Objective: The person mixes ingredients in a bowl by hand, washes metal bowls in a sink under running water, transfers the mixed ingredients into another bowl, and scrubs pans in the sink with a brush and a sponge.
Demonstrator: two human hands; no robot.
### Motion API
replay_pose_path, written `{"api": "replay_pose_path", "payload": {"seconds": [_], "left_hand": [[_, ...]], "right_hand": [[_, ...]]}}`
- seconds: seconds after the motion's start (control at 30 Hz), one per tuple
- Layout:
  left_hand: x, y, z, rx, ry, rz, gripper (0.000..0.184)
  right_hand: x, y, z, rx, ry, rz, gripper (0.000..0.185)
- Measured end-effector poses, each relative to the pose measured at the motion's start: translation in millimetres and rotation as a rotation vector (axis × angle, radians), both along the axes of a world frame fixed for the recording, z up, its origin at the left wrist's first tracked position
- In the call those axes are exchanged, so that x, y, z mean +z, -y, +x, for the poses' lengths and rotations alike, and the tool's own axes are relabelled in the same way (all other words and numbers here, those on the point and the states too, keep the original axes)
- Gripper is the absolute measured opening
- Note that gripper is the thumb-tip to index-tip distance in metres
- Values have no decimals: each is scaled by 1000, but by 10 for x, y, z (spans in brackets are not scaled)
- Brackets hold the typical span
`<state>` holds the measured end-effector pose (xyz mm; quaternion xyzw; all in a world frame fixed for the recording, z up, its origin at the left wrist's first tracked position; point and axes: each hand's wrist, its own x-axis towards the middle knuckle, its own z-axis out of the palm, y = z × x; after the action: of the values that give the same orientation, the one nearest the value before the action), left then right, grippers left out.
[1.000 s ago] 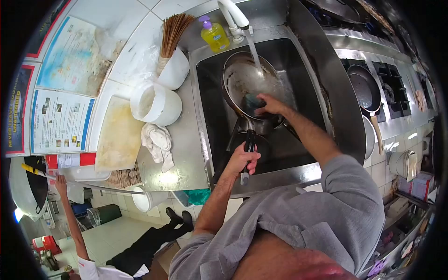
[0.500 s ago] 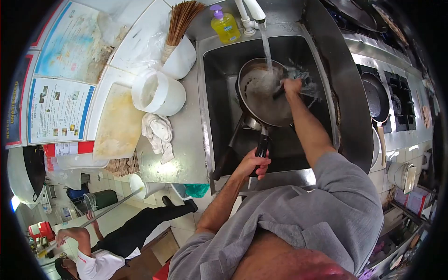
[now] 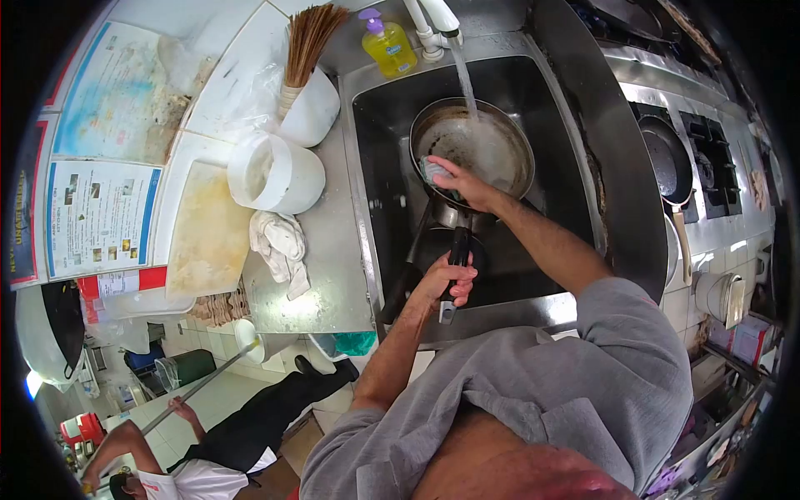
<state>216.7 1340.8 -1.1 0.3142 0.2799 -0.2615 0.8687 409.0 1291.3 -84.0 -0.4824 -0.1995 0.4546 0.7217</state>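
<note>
A round metal frying pan [image 3: 500, 158] with brown stains is in the sink [image 3: 379, 158], under water running from the tap [image 3: 440, 15]. My left hand [image 3: 446, 279] is wrapped round the pan's black handle [image 3: 460, 247]. Inside the pan, at its left rim, my right hand [image 3: 462, 183] presses a greyish-green scouring pad [image 3: 433, 170] to the metal. Beneath the pan sits another metal pan [image 3: 450, 215], mostly hidden, and a dark handle [image 3: 404, 292] leans toward the sink's front left corner.
Left of the sink stand a white bucket [image 3: 279, 175], a twig brush [image 3: 307, 46] in a white container, and a crumpled cloth [image 3: 279, 246]. A yellow soap bottle [image 3: 389, 48] is by the tap. A stove [image 3: 708, 162] lies right. Another person [image 3: 192, 450] holds a long pole at lower left.
My right hand has moved from the pan's right rim to its left side, bringing the pad into sight. The splashing at the right has stopped. My left hand keeps its hold on the handle.
</note>
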Motion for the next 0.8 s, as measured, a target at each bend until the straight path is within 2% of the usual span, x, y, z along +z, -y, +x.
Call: {"api": "replay_pose_path", "payload": {"seconds": [0.03, 0.1, 0.13, 0.17, 0.23, 0.3, 0.37, 0.43, 0.5, 0.57, 0.63, 0.67, 0.73, 0.77, 0.8], "left_hand": [[26, 18, -13, 9, 10, 1, 25], [81, 75, -44, -14, 10, 28, 25], [102, 94, -53, -32, 9, 60, 24], [119, 94, -68, -35, 7, 60, 24], [152, 52, -128, -21, 0, 72, 25], [143, 17, -139, 6, 9, 107, 26], [121, -40, -123, 33, 31, 133, 27], [52, -70, -28, 17, 50, 214, 28], [10, -62, 53, -10, 53, 211, 28], [-65, -39, 110, -41, 46, 210, 28], [-197, -17, 162, -215, 49, 290, 31], [-244, 4, 180, -220, 48, 287, 31], [-335, 39, 230, -431, 183, 758, 47], [-441, 73, 218, -435, 182, 760, 47], [-482, 129, 226, -495, 249, 1286, 54]], "right_hand": [[-97, -34, 46, -4, -2, -4, 57], [-293, -204, 239, -23, 358, -56, 59], [-339, -279, 358, -98, 719, -122, 64], [-380, -262, 553, -101, 717, -123, 64], [-504, -122, 935, -180, 1588, -251, 58], [-525, 51, 1112, -110, 1774, -708, 50], [-486, 263, 1035, 60, 1666, -1026, 45], [-396, 395, 756, 241, 1387, -1277, 49], [-218, 447, 409, 333, 1102, -1189, 54], [-618, 303, 187, -15, 628, -762, 58], [-311, 96, 82, -168, 175, -350, 61], [-103, 37, 84, -172, 172, -354, 61], [231, -41, 172, -299, -357, -154, 60], [249, -52, 158, -301, -359, -152, 60], [241, -61, 149, -286, -78, -282, 61]]}}
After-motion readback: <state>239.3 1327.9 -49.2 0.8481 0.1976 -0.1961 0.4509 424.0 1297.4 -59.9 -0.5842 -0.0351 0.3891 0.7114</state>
